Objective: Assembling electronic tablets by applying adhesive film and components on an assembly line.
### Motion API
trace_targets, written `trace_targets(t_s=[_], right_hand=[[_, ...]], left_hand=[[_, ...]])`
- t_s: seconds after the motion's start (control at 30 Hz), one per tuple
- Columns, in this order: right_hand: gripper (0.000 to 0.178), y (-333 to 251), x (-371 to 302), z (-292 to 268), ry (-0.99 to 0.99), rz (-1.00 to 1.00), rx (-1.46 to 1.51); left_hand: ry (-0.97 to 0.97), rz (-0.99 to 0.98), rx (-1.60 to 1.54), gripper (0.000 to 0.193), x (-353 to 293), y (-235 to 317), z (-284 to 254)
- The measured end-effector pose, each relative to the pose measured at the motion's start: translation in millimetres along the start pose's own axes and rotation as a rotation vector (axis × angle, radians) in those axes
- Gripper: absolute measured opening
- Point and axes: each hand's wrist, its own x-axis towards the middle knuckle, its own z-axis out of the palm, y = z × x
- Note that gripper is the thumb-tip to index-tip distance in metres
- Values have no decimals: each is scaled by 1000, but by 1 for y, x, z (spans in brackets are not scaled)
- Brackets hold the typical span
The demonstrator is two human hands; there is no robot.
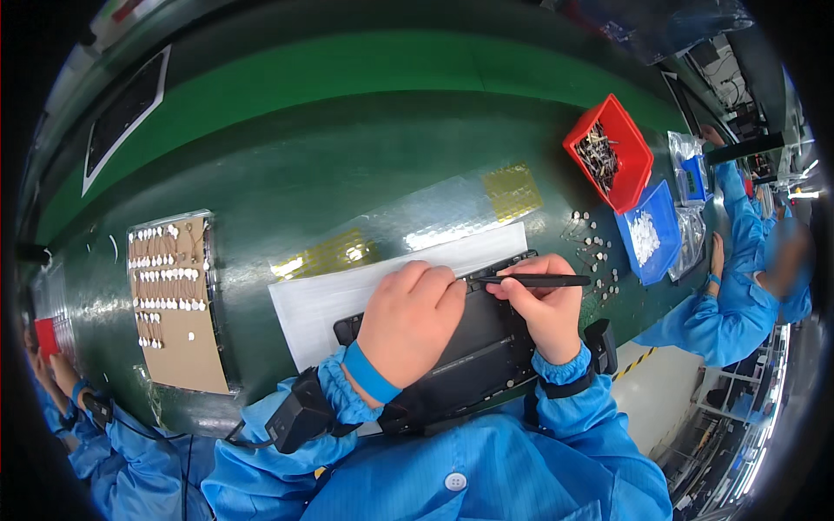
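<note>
Head view: we see the green bench (347, 156) filling most of the frame, and we place everything else against the black panel (486, 347) lying at its near edge. A white sheet (347, 300) lies under the panel and juts out to its left. Well left of the panel sits a brown card (178, 295) carrying rows of small white parts. Far to the upper right of the panel stands a red bin (612, 152) of dark pieces, and just below it a blue bin (651, 230) of white bits. Between the panel and the bins, small loose parts (595, 247) are scattered on the bench. Our left hand (408, 321) rests curled on the panel's left half, fingertips pressing at its upper edge. Our right hand (543, 308) is closed around a black pen-like tool (534, 280), held level over the panel's upper edge, tip pointing left and meeting the left fingertips.
</note>
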Motion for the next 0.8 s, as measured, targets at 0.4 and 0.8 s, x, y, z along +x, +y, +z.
trace_targets(t_s=[0.4,0.8], right_hand=[[15,1,-1,-1,24,33,23],[14,2,2,2,13,31,-12]], left_hand=[[20,15,-153,23,2,-7,7],[-9,10,-111,28,4,-5,5]])
